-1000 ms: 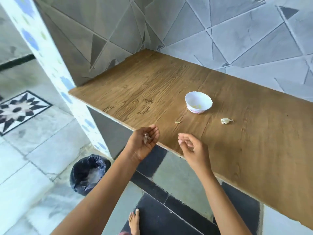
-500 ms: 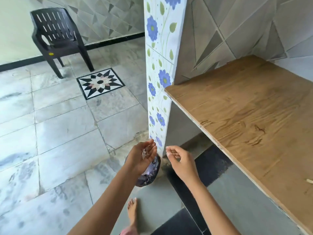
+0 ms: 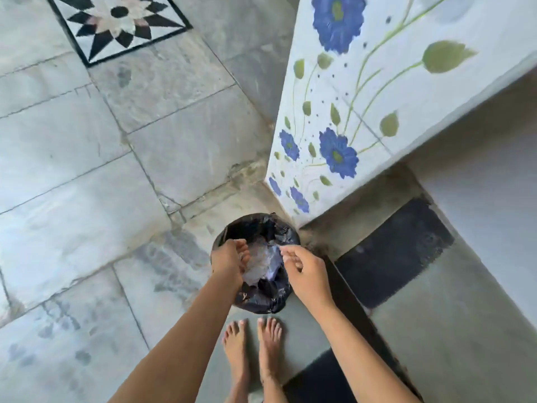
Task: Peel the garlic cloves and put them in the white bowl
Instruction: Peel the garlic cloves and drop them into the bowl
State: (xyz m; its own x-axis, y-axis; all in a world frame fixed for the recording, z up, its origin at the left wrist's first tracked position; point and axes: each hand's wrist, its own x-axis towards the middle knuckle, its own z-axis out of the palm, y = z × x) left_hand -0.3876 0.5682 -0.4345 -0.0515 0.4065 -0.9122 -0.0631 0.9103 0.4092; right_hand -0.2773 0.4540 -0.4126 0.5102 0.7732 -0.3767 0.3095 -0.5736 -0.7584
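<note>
- Black liner plastic lies right under both hands. The left hand hangs over the bin, palm tipped inward and fingers bent downward. Whether any garlic skin is in it, I cannot tell.
- Beside it, over the bin's right rim, the right hand has loosely curled fingers and its forefinger reaches towards the left hand. Nothing shows between the fingers.
- Pale crumpled stuff lies inside the bin between the hands, too blurred to name.
- Two bare feet stand just on the near side of the bin, on the grey tiled floor.
- A pillar painted with blue flowers rises just beyond the bin. A star inlay sits well apart at the top left.
- The garlic cloves, the white bowl and the bench top are all out of view.
- This looks like waste being cleared, so some peeling is probably done. How many cloves remain cannot be read from here, and any further peeling means turning back to the bench.
</note>
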